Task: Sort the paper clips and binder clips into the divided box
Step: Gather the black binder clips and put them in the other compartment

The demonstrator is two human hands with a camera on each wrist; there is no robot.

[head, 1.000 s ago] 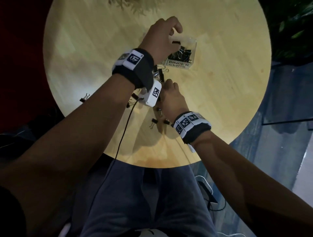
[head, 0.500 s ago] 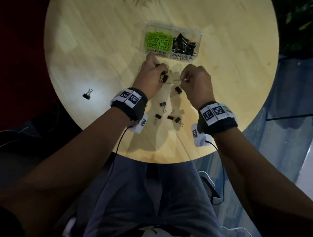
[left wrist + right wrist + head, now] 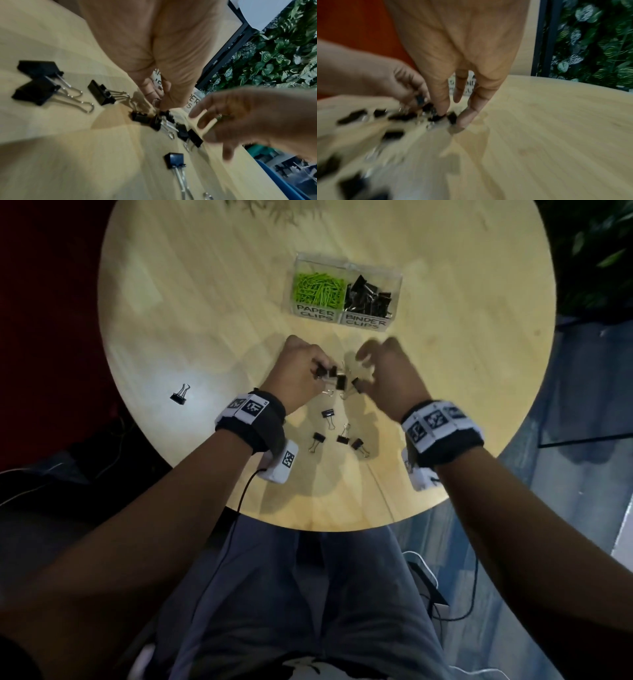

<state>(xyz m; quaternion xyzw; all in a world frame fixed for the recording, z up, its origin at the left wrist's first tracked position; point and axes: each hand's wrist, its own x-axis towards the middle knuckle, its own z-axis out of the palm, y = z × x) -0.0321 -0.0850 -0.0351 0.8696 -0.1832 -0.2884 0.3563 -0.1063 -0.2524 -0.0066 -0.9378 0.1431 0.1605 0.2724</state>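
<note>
The clear divided box [image 3: 346,261] stands at the back of the round table, with green paper clips [image 3: 318,287] in its left compartment and black binder clips [image 3: 368,297] in its right. In front of it my left hand [image 3: 318,368] pinches a black binder clip [image 3: 323,372] by its wire handle [image 3: 157,101]. Several more clips cluster under it. My right hand [image 3: 363,371] has spread fingers. Its thumb and forefinger come down on either side of a binder clip [image 3: 452,119] lying on the table.
Several loose binder clips [image 3: 329,416] lie between my wrists near the table's front edge [image 3: 325,529]. One more binder clip [image 3: 180,396] sits alone far to the left. Leafy plants [image 3: 603,251] stand beyond the table on the right.
My left hand came back from the box's binder clip compartment to the clips in front of it. My right hand moved forward, then lowered onto the cluster with its fingers spreading.
</note>
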